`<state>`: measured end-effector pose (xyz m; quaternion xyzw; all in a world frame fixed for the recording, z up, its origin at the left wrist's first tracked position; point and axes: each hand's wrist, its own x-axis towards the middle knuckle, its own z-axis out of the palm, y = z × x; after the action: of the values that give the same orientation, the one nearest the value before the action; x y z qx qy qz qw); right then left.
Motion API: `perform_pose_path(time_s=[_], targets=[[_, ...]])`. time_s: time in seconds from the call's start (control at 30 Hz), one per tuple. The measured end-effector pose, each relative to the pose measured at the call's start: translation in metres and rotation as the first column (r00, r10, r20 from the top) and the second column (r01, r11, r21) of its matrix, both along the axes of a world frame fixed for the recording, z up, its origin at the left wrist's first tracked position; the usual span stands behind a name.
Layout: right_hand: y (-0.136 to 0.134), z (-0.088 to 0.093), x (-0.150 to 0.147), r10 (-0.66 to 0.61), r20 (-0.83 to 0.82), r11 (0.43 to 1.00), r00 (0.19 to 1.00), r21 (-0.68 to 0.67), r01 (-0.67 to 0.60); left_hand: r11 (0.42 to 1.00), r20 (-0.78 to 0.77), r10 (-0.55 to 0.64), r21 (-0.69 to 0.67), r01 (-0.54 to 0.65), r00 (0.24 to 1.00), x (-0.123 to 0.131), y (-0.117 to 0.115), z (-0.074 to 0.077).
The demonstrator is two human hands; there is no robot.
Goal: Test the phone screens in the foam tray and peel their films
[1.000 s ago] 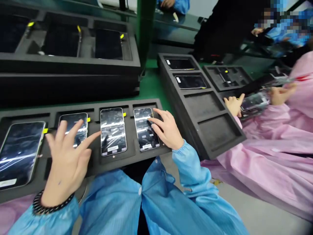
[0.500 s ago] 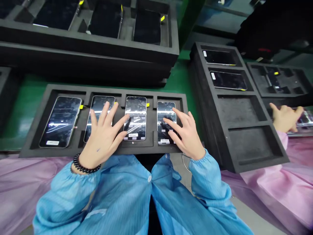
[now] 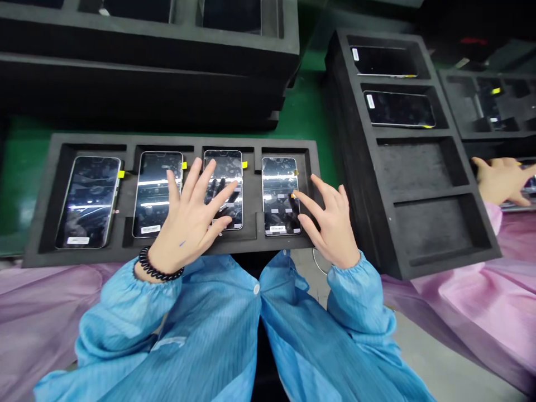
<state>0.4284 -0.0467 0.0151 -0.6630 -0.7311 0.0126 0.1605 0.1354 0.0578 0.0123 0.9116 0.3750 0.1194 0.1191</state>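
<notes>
A black foam tray [image 3: 46, 167] lies before me with several phones in its slots. My left hand [image 3: 190, 218], a bead bracelet at its wrist, is spread open over the gap between the second phone [image 3: 156, 192] and the third phone [image 3: 226, 178]. My right hand [image 3: 330, 220] is open too, its fingertips at the right edge of the fourth phone [image 3: 278, 192]. The leftmost phone [image 3: 87, 201] lies untouched. Neither hand holds anything.
Stacked black trays [image 3: 146, 72] stand behind on the green table. A second tray [image 3: 435, 184] to the right holds two phones [image 3: 400, 109] at the far end. A person's hand [image 3: 502, 178] in a pink sleeve works at the right edge.
My view has tilted down and the tray sits nearer centre. My left hand has slid right over the third phone. My right hand has slipped off the fourth phone's screen to its right edge.
</notes>
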Motion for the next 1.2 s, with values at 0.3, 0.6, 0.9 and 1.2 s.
perform_pose_path(time_s=[0.3,0.6,0.9,1.2], targets=[[-0.006,0.004,-0.004,0.111,-0.062,0.994,0.992,-0.012,-0.112,0.998,0.083,0.067,-0.024,-0.065,0.994,-0.010,-0.009,0.019],[0.022,0.003,-0.019,0.132,0.000,0.991,0.991,-0.024,-0.132,0.992,0.079,0.125,0.014,-0.126,0.989,-0.036,-0.028,0.020],[0.020,0.007,-0.022,0.198,-0.048,0.980,0.979,0.035,-0.197,0.994,-0.020,0.111,-0.023,-0.111,0.994,-0.041,-0.029,0.011],[0.004,0.009,-0.020,0.170,-0.066,0.985,0.983,-0.004,-0.171,0.999,-0.027,-0.003,-0.038,0.002,1.000,-0.018,-0.023,0.005]])
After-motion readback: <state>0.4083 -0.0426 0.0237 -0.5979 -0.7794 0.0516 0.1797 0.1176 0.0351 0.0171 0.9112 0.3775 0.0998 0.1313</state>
